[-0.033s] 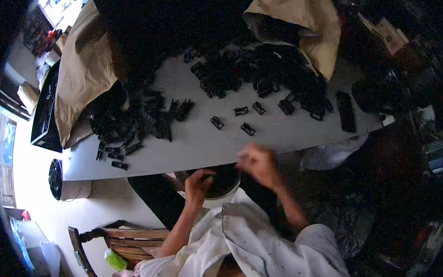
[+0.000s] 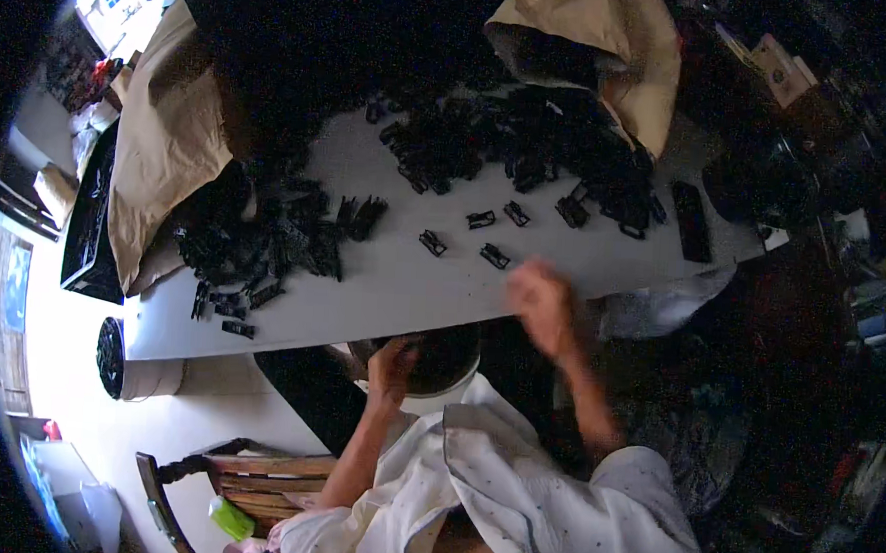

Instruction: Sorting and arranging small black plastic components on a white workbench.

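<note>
My left hand (image 2: 392,370) is below the table's front edge, at the left side of a round, pale-rimmed container (image 2: 454,385) with a dark inside. Its fingers are curled together; what they hold, if anything, is lost in shadow. Smeared by motion, my right hand (image 2: 544,304) is over the front part of the grey-white table (image 2: 382,283). Closest to it lies a small black clip-like part (image 2: 494,256). Several similar black parts are scattered around it, with a large heap of black parts (image 2: 450,147) behind and another heap (image 2: 295,234) to the left.
Brown paper sacks stand at the left (image 2: 169,152) and far right (image 2: 649,77) of the table. A dark flat bar (image 2: 691,222) lies near the right end. A wooden chair (image 2: 262,482) is at lower left, beyond it a white bucket (image 2: 152,379).
My right hand has moved right and slightly up, away from the container and over the table. My left hand stays beside the container, its fingers now deeper in shadow.
</note>
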Tool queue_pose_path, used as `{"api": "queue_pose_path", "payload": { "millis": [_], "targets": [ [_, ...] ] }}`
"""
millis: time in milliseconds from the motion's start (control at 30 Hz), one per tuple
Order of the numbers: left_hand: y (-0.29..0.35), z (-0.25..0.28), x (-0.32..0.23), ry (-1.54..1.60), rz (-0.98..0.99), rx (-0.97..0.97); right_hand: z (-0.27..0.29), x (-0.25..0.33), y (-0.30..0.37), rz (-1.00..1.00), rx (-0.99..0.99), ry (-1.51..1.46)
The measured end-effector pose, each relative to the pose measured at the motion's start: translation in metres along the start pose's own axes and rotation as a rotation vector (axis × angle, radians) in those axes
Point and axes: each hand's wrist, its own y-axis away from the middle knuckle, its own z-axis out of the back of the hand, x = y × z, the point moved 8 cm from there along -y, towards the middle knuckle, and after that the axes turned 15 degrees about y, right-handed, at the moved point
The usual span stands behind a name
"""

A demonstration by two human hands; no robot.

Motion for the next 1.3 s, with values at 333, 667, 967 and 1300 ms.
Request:
{"api": "queue_pose_path", "payload": {
  "millis": [333, 667, 967, 1300],
  "targets": [
    [-0.012, -0.064, -0.144, -0.880, -0.518, 0.152, 0.047, -0.084, -0.056, 0.026, -0.452, 0.929],
    [-0.105, -0.040, -0.171, -1.337, -0.700, -0.351, 0.045, -0.066, -0.038, 0.117, -0.220, 0.568],
    [-0.116, -0.031, -0.164, -1.347, -0.736, -0.352, 0.051, -0.047, -0.042, 0.457, -0.061, 0.761],
    [-0.127, -0.042, -0.165, -1.488, -0.776, -0.242, 0.045, -0.064, -0.069, 0.280, -0.007, 0.556]
  ]
}}
